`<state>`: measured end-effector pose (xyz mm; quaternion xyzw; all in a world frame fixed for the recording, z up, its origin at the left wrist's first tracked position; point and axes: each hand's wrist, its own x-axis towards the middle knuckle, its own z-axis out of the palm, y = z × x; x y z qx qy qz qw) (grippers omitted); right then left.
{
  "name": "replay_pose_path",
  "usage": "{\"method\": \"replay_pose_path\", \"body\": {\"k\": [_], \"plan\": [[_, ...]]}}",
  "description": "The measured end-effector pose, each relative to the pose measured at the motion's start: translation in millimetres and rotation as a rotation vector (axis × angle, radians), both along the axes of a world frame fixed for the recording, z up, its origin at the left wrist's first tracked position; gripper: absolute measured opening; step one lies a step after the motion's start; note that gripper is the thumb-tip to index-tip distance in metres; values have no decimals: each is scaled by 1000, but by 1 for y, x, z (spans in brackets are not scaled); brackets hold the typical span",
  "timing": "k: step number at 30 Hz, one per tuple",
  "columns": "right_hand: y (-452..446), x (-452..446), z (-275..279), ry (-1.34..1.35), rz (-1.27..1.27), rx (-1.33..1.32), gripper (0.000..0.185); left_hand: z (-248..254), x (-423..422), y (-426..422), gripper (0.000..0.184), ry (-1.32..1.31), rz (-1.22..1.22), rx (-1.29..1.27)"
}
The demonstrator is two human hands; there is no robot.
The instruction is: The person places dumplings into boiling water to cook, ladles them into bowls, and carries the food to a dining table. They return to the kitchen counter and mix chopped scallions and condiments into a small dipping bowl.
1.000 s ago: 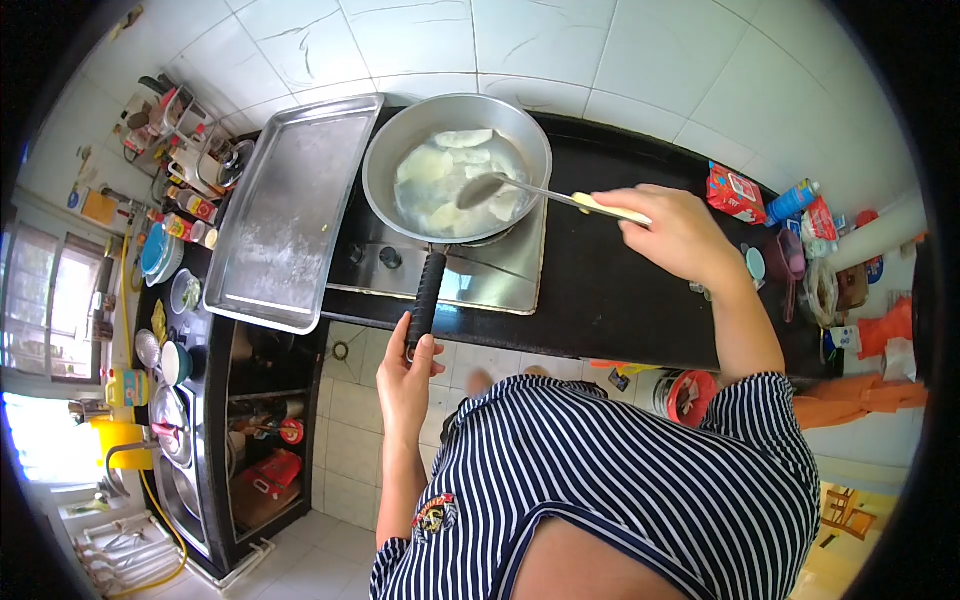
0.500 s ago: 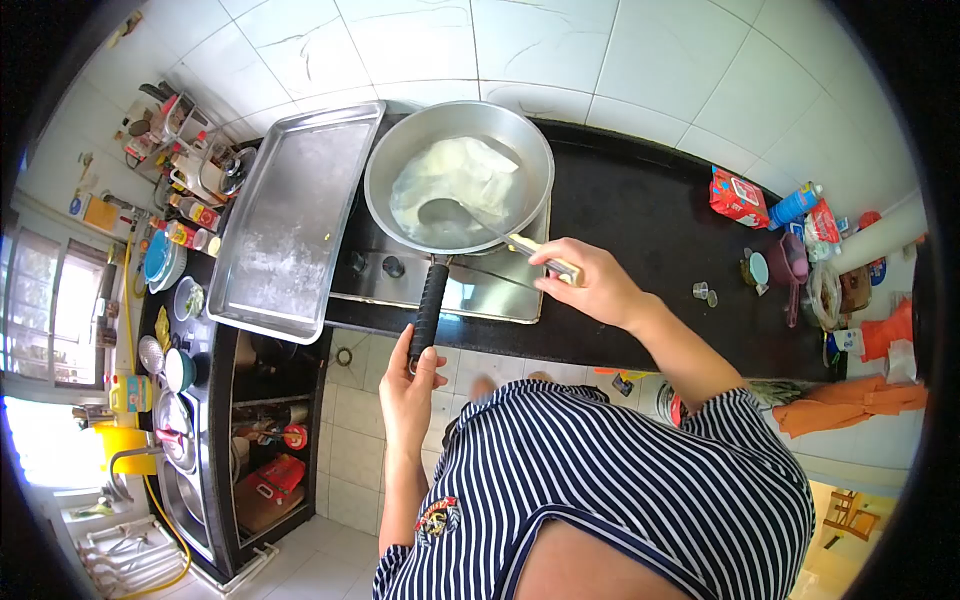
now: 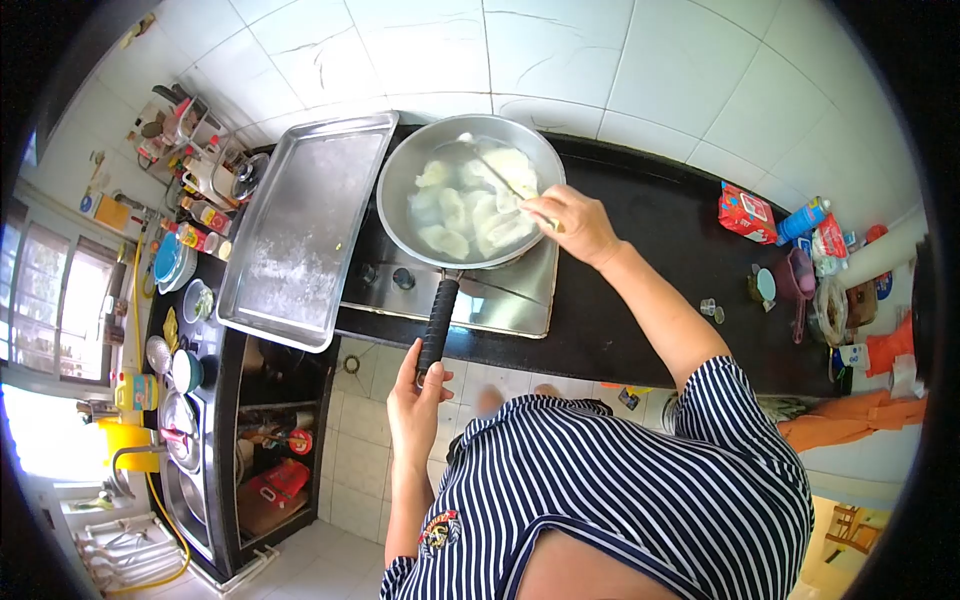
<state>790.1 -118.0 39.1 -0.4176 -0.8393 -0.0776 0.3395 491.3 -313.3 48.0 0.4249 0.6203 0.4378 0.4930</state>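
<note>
Inside round metal pan [image 3: 394, 196], pale dumplings [image 3: 452, 212]

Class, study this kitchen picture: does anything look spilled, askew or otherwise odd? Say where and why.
Only minor: the metal tray left of the pan carries whitish patches and a yellow speck on its otherwise bare surface, perhaps residue. No spill shows around the pan.

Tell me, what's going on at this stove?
A person is working over a wide metal pan on the stove. The left hand holds the end of its black handle, while the right hand grips a cooking utensil reaching into the pan. Pale pieces, apparently dumplings, sit in the liquid. A large metal tray lies left of the pan.
</note>
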Motion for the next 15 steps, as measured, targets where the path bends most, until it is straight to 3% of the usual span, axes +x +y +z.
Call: {"method": "replay_pose_path", "body": {"k": [8, 10, 11, 15], "plan": [[-9, 31, -2, 351, -127, -136, 21, -9, -1, -8, 52, -36, 16, 6], [-9, 29, -4, 647, -158, -163, 17, -4, -1, -5, 47, 20, -2, -10], [-12, 33, 0, 820, -250, -382, 19, 1, 1, -3, 47, 27, -5, -7], [-26, 31, 10, 972, -261, -591, 24, -6, 2, 0, 48, -15, 11, 16]]}}
